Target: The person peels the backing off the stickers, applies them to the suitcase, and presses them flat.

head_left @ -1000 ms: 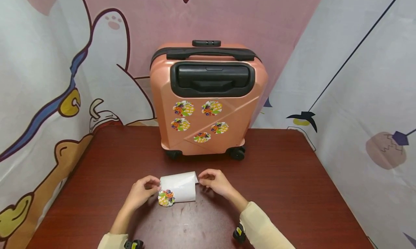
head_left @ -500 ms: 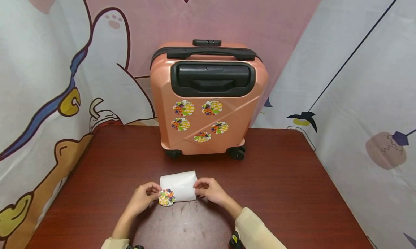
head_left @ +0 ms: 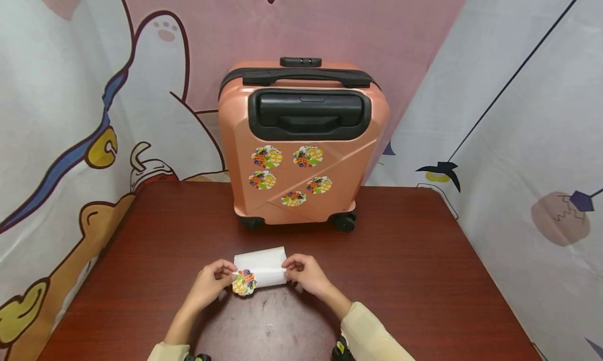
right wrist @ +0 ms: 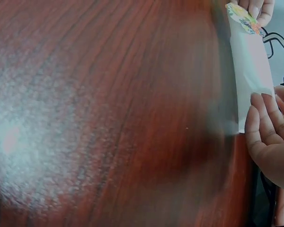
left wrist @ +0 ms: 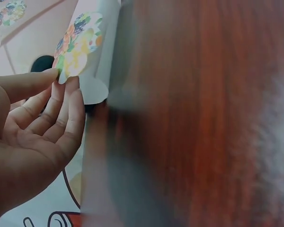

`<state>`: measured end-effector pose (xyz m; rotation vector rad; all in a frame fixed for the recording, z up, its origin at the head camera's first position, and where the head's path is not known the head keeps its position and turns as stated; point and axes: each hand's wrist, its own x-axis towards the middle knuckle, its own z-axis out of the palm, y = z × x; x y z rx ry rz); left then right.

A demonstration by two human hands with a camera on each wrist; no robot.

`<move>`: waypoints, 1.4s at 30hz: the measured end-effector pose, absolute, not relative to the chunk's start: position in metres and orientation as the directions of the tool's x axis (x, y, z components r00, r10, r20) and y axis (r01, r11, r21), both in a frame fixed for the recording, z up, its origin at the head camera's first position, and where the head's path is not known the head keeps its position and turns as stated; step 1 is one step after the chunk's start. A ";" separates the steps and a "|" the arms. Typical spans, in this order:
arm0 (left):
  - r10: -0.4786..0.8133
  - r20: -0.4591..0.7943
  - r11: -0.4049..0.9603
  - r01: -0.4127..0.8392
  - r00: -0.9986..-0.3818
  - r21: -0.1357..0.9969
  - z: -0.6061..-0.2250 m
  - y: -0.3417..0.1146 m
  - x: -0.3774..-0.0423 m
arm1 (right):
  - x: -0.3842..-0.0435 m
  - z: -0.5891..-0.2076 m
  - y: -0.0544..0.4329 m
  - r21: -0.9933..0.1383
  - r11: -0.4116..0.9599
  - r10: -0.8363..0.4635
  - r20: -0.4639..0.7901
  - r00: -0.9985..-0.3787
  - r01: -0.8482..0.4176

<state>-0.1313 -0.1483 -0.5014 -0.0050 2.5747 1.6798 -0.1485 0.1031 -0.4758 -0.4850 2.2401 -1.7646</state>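
A curled white sticker sheet (head_left: 268, 269) is held in both hands above the near part of the table. On its lower left corner sits a round fruit-print sticker (head_left: 244, 282). My left hand (head_left: 207, 285) pinches the sheet's left edge beside that sticker; in the left wrist view the thumb (left wrist: 33, 85) meets the sticker's rim (left wrist: 80, 45). At the opposite end, my right hand (head_left: 306, 274) grips the right edge between thumb and fingers. The right wrist view has these fingers (right wrist: 265, 118) against the white paper, the thumb partly cut off by the frame.
An orange-pink suitcase (head_left: 301, 167) stands upright behind the sheet, several matching fruit stickers on its front. Its black wheels (head_left: 345, 223) rest on the brown table (head_left: 400, 277). Printed cloth (head_left: 400, 31) hangs behind and at the sides.
My right hand has come left and down, from the sheet's curled corner to grip its right edge. The near edge with the sticker has risen slightly, and a fold shows across the sheet.
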 end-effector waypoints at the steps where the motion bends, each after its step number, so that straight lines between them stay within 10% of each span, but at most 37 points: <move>1: 0.031 -0.057 0.400 -0.039 -0.998 0.916 -0.500 -0.147 -0.133 | -0.148 -0.473 0.103 -0.973 0.209 -0.398 0.009 -0.918 -0.100; 42: 0.031 0.177 0.345 0.177 -0.984 0.922 -0.475 -0.111 -0.133 | -0.151 -0.435 0.094 -0.950 0.255 -0.297 0.098 -0.950 -0.178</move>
